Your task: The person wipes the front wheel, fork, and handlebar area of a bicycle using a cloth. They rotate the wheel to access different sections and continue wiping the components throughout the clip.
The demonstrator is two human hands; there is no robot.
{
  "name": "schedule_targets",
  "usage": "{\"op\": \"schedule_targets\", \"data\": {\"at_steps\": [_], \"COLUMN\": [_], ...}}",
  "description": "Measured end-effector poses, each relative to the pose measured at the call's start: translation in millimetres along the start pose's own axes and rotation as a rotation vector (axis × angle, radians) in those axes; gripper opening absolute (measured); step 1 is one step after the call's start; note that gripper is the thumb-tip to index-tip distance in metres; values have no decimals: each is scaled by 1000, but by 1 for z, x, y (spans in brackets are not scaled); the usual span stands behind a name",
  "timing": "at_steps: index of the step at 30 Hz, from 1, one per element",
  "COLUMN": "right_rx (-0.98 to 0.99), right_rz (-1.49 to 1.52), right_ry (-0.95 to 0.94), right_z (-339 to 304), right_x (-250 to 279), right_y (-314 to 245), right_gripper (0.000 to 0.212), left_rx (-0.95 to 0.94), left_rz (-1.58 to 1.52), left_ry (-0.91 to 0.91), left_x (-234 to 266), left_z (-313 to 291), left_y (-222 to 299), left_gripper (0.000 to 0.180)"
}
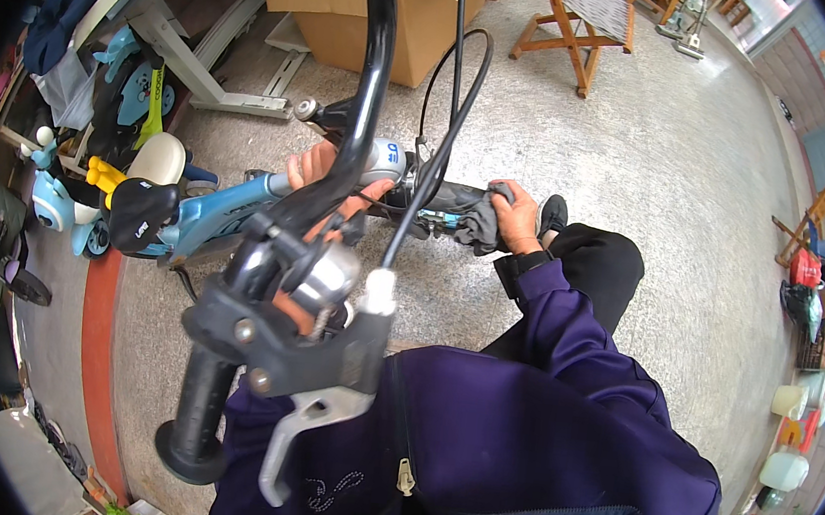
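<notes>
We note blue bicycle crossing floor in front of us, black saddle toward left, front wheel toward right. Right hand closed on crumpled grey cloth, cloth touching wheel. Left hand at frame, beside grey head tube; black handlebar crosses in front, so we cannot tell if grip is closed. Brake lever and silver bell nearest us. Cardboard box and folding stool beyond.
</notes>
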State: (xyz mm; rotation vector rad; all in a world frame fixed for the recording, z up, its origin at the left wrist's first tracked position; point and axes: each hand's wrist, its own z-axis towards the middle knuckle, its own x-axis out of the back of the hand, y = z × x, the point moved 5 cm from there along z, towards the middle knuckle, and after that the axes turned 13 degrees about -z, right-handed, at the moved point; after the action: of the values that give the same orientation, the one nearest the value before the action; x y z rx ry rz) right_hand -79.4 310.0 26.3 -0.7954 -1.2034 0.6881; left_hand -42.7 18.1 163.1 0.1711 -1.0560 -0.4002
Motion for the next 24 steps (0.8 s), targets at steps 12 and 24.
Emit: {"op": "schedule_targets", "data": {"at_steps": [12,24], "right_rx": [551,-132], "right_rz": [-261,-226], "right_ry": [75,259], "right_z": [-20,-10], "right_x": [-27,-16], "right_y": [-59,29], "right_gripper": [30,23], "left_rx": [96,161], "left_rz": [-313,-299], "left_ry": [-10,383], "left_x": [-9,2], "left_z": [3,-34], "left_y": [-15,-1], "left_gripper": [105,77]}}
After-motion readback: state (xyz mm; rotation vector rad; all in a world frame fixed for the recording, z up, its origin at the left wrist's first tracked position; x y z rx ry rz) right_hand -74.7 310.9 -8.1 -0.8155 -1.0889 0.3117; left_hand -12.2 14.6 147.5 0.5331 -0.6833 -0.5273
